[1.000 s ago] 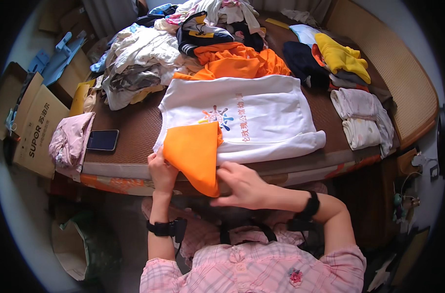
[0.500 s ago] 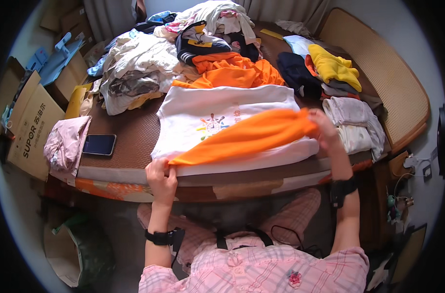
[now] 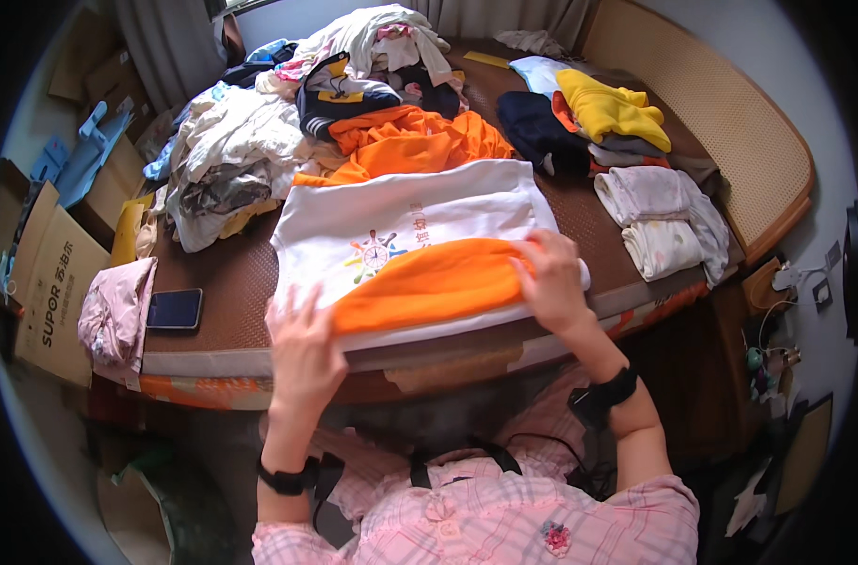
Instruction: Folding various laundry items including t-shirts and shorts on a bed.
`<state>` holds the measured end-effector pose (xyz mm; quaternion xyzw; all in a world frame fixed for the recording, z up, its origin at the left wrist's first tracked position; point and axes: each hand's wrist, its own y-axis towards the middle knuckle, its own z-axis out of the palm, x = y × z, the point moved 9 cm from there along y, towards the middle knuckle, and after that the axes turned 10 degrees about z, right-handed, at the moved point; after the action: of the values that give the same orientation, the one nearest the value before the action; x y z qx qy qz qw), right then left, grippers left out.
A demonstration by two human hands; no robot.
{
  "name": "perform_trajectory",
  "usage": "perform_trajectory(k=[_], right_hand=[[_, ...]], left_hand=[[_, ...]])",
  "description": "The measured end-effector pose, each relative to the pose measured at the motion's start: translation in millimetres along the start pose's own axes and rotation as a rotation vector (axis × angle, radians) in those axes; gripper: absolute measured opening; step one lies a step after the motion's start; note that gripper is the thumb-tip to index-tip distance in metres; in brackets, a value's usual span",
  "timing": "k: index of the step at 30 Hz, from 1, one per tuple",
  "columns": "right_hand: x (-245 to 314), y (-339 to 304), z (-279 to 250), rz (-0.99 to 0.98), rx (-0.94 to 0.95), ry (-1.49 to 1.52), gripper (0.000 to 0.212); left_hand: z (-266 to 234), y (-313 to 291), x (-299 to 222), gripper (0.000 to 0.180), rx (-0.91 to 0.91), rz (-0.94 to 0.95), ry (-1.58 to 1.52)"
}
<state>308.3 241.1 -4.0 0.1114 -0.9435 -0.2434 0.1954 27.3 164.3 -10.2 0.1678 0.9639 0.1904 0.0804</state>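
Observation:
A sweatshirt with a white body (image 3: 325, 226) and a colourful printed motif lies spread at the bed's near edge. One orange sleeve (image 3: 429, 287) is laid sideways across its lower part. My left hand (image 3: 307, 348) is at the sleeve's left end, fingers spread, over the white hem. At the other end, my right hand (image 3: 553, 284) has its fingers bent around the sleeve's edge; part of the grip is hidden. More orange cloth (image 3: 410, 141) is bunched beyond the white body.
A large heap of mixed clothes (image 3: 231, 151) stands at the far left. Folded stacks with a yellow garment (image 3: 613, 113) and pale clothes (image 3: 650, 217) lie right. A phone (image 3: 175, 309) and a folded pink garment (image 3: 115, 306) are left. A cardboard box (image 3: 57, 282) stands beside the bed.
The orange sleeve, stretched and raised at its right end before, now lies lower and flatter. My right hand moved left and inward; my left hand released its pinch and spread its fingers.

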Motion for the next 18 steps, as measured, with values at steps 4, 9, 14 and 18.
perform_trajectory(k=[4,9,14,18], right_hand=[[77.9,-5.9,47.7,-0.282,0.117,0.148,0.034],[36.0,-14.2,119.1,-0.170,0.456,-0.021,0.067],[9.5,-14.2,110.8,-0.139,0.519,-0.041,0.076],[29.2,4.2,99.5,-0.303,0.515,-0.095,0.072]], left_hand=[[35.2,49.6,-49.9,0.036,-0.029,0.251,-0.166],[116.6,64.9,0.8,0.048,0.191,-0.022,-0.120],[106.4,45.7,46.7,0.054,0.177,-0.345,-0.102],[103.8,42.8,48.9,0.054,0.059,-0.347,-0.072]])
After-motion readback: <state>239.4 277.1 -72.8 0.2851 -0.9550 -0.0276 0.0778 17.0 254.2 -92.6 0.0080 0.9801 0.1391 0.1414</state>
